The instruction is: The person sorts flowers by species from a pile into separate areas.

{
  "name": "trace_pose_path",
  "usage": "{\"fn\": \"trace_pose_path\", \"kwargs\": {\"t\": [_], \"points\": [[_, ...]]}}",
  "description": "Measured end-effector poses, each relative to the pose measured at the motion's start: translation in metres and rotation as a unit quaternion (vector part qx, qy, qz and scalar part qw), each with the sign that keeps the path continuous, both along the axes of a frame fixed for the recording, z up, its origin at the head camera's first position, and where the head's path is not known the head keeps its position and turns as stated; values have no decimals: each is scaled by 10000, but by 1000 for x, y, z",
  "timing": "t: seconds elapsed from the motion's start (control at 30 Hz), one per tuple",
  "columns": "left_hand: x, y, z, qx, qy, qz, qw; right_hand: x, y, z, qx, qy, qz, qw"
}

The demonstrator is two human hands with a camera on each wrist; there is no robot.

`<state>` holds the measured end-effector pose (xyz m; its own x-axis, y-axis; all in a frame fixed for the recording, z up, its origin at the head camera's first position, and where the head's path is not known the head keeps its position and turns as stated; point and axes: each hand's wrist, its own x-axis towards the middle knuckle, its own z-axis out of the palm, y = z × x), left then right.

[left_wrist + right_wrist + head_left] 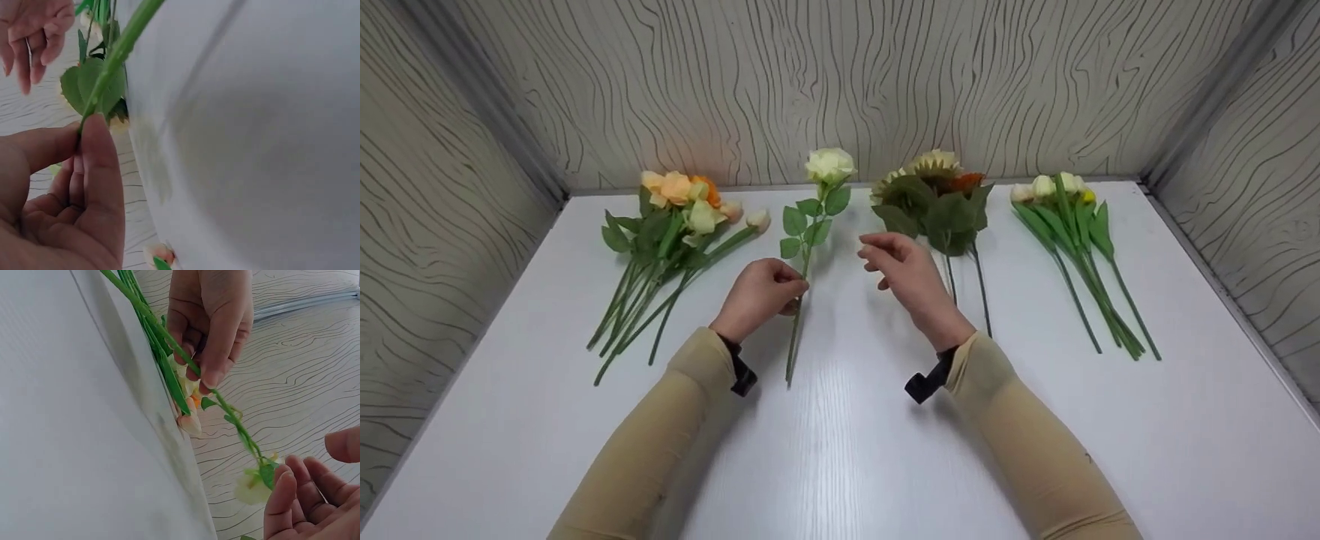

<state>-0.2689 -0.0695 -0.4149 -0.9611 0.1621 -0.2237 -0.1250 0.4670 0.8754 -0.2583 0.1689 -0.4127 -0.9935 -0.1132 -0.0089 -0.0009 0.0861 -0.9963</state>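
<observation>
Between thumb and fingertips, my left hand (765,294) pinches the green stem (115,59) of a single artificial rose. Its pale cream bloom (830,165) points toward the back wall, with green leaves (808,225) just below it. The stem's lower end reaches down past the hand over the white table. To the right of the rose, my right hand (909,281) holds nothing, its fingers loosely bent and thumb apart. In the right wrist view those fingers (301,498) overlap a leaf near the bloom. Behind the right hand lies a bunch of sunflowers (936,196), its stems partly hidden.
Peach, orange and cream flowers (679,199) lie in a bunch at the left, stems toward the front. White tulips (1046,187) with one yellow bloom lie at the right. Wood-patterned walls (855,82) enclose the white table (825,450) at the back and sides.
</observation>
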Motion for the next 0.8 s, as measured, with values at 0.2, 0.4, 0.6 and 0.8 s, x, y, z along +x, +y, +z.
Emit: {"fn": "trace_pose_path", "kwargs": {"t": [0.2, 0.4, 0.6, 0.8], "points": [[-15, -4, -12, -263, -315, 101, 9991, 0, -4, -3, 31, -40, 126, 9999], [-19, -3, -18, -739, -186, 52, 9971, 0, -5, -4, 157, 10, 222, 9996], [-18, -1, -20, -1028, -82, 29, 9947, 1, -6, -5, 257, 8, 307, 9992], [-16, -15, -19, -1328, 146, -13, 9910, 4, -12, -11, 534, 108, 499, 9973]]}}
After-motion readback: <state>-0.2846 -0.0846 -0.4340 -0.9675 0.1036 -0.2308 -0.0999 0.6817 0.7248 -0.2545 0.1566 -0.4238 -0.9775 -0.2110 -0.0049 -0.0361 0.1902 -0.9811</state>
